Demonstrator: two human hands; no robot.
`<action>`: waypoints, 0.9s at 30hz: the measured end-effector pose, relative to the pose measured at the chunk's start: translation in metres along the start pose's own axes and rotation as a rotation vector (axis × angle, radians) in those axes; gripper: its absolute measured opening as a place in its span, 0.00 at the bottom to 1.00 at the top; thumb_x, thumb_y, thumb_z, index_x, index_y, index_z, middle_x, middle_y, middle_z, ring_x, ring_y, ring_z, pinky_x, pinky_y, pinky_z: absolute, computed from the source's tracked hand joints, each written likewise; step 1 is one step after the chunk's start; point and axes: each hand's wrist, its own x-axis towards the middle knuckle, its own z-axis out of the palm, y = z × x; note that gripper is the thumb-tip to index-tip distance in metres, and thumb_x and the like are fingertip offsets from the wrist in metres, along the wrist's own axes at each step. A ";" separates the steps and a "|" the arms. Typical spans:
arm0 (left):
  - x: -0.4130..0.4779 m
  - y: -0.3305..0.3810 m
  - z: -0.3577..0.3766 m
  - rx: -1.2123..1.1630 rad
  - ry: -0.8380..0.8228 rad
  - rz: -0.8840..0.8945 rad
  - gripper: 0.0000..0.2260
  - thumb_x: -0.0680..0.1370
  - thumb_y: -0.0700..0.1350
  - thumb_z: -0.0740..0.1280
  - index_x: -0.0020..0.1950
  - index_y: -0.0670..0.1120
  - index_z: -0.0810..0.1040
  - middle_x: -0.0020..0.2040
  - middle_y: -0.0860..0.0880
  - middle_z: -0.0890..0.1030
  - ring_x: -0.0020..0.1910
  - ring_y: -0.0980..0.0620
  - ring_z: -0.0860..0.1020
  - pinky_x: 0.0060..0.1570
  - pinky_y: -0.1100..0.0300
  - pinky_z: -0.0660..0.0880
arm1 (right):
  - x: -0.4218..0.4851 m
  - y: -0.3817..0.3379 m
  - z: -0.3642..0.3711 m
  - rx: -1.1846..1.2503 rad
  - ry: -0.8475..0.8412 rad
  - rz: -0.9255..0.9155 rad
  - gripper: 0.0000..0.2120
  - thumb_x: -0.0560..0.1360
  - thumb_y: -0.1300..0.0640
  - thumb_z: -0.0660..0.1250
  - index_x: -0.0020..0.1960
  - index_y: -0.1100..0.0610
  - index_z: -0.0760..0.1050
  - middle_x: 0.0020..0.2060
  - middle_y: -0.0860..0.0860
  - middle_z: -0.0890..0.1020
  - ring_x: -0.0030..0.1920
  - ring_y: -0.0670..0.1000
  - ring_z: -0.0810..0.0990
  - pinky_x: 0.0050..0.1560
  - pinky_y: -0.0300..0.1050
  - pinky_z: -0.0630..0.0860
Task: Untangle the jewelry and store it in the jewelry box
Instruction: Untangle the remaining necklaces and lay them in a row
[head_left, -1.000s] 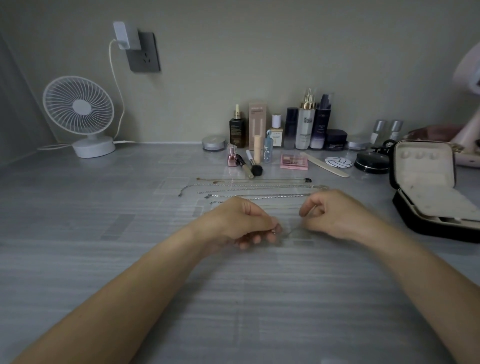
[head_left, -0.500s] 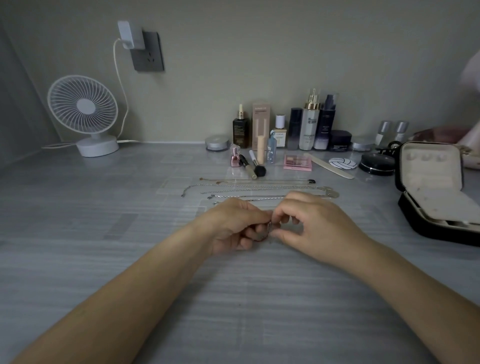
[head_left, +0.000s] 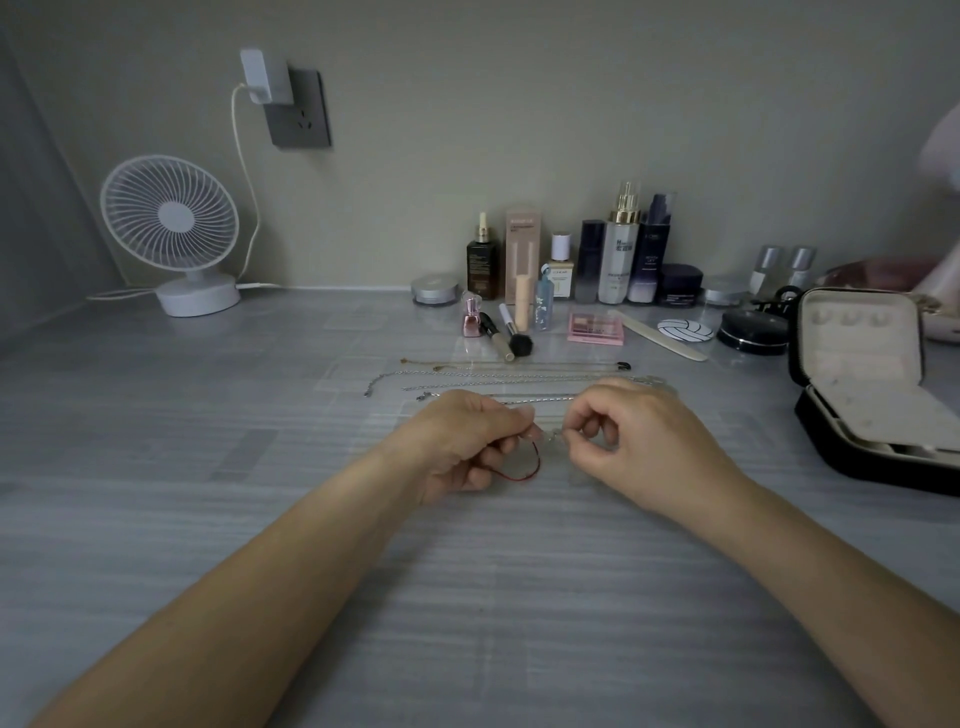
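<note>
A white desk fan (head_left: 169, 228) is positioned at the far left of the grey table (head_left: 156, 441), against the wall, below a wall socket (head_left: 297, 109) fitted with a white charger (head_left: 258, 75). A row of cosmetic bottles (head_left: 618, 249) is arranged along the wall further right, with a pink palette (head_left: 596, 328) laid in front of it. Several thin chains (head_left: 498, 382) are laid straight in parallel rows on the table, just beyond the hands. The left hand (head_left: 462, 447) is held just above the table near the centre, its fingers (head_left: 522, 423) curled, and a thin red cord (head_left: 527, 470) is pinched between them; the cord hangs in a loop below the hand. The right hand (head_left: 639, 441) is held just beside the left, its fingers (head_left: 576, 428) curled, with a small silvery piece (head_left: 555, 436) pinched between thumb and forefinger at the upper end of the cord. The piece is too small for its form to be determined. The jewelry box (head_left: 852, 457) is located at the right edge of the table, well apart from both hands, with its lid raised upright and its pale lining exposed.
</note>
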 end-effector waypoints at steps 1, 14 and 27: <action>0.000 0.000 0.000 0.002 0.004 0.000 0.10 0.76 0.45 0.66 0.38 0.43 0.79 0.26 0.52 0.69 0.21 0.59 0.63 0.18 0.69 0.58 | 0.001 0.001 -0.002 0.046 0.002 0.017 0.04 0.68 0.56 0.68 0.36 0.49 0.75 0.32 0.40 0.73 0.33 0.40 0.72 0.37 0.40 0.71; 0.007 -0.005 -0.005 0.203 0.185 0.094 0.11 0.77 0.47 0.65 0.37 0.44 0.77 0.29 0.49 0.66 0.24 0.53 0.62 0.18 0.68 0.58 | 0.004 0.002 -0.004 0.346 -0.069 0.122 0.10 0.74 0.59 0.65 0.36 0.46 0.72 0.32 0.44 0.76 0.33 0.39 0.73 0.35 0.30 0.70; 0.005 -0.013 0.006 0.913 0.088 0.463 0.06 0.73 0.49 0.69 0.48 0.51 0.81 0.42 0.57 0.75 0.34 0.62 0.71 0.36 0.68 0.67 | 0.008 -0.006 -0.013 0.639 -0.061 0.198 0.09 0.77 0.64 0.60 0.39 0.56 0.71 0.34 0.50 0.81 0.28 0.38 0.75 0.35 0.28 0.72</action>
